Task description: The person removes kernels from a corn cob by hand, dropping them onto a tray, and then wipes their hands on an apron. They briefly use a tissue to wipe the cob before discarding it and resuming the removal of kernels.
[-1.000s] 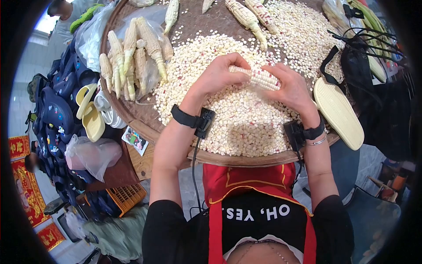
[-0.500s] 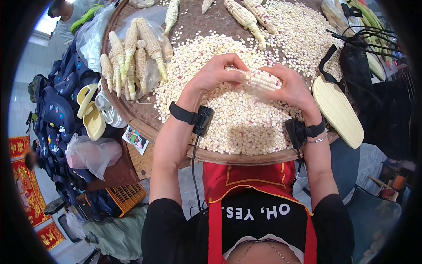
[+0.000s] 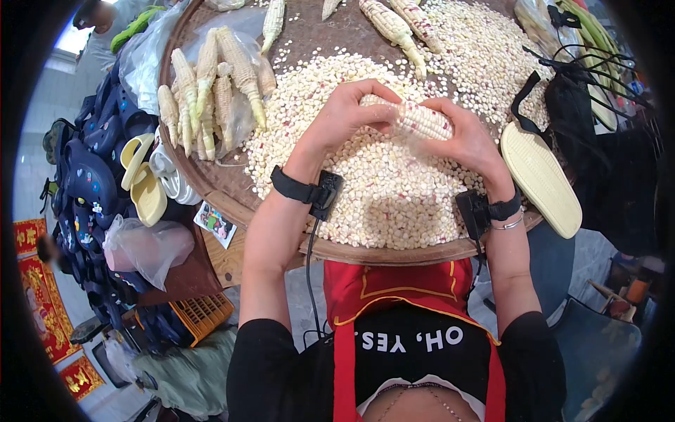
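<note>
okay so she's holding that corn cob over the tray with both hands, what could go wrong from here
1. The left hand and right hand hold the corn cob above the loose kernels, which are heaped right up to the near rim of the round woven tray. Kernels could roll over that edge.
2. The sandal lies on the tray's right rim beside the pile, so an elbow nudge might push it into the kernels or off the tray.

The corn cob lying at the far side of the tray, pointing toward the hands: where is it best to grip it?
Grip that corn cob around its thick middle, from above. It lies flat on the woven tray, tapering toward its near tip; the tip is probably too thin to hold firmly.
</note>
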Available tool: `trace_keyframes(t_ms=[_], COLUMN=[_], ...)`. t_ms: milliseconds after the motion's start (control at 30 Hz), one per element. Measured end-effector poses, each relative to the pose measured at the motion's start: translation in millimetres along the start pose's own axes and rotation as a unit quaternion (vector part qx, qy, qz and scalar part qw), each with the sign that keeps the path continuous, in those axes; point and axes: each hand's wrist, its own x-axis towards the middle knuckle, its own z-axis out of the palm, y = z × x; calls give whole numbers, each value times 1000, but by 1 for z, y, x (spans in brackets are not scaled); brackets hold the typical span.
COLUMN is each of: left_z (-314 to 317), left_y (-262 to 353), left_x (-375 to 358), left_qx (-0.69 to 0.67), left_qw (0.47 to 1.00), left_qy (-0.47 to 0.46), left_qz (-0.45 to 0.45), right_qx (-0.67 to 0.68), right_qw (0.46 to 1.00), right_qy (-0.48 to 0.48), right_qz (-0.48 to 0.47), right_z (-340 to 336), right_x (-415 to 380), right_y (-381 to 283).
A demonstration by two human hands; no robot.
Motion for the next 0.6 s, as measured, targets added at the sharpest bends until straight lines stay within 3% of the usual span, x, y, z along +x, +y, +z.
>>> trace_keyframes(t_ms=[67,233,600], left_z=[-1,0,3], left_y=[0,-1,-4], left_x=[0,0,2], left_qx=[-21,-75,98], left_qw=[999,995,995], left_qy=[17,21,24], left_qz=[-19,-62,13], right_qx=[-30,-141,-210], right_qw=[994,981,967], right_qy=[70,105,113], right_qz=[-83,-87,-88], right_z=[9,15,15], right_x=[0,0,-2], right_y=[7,-1,-4])
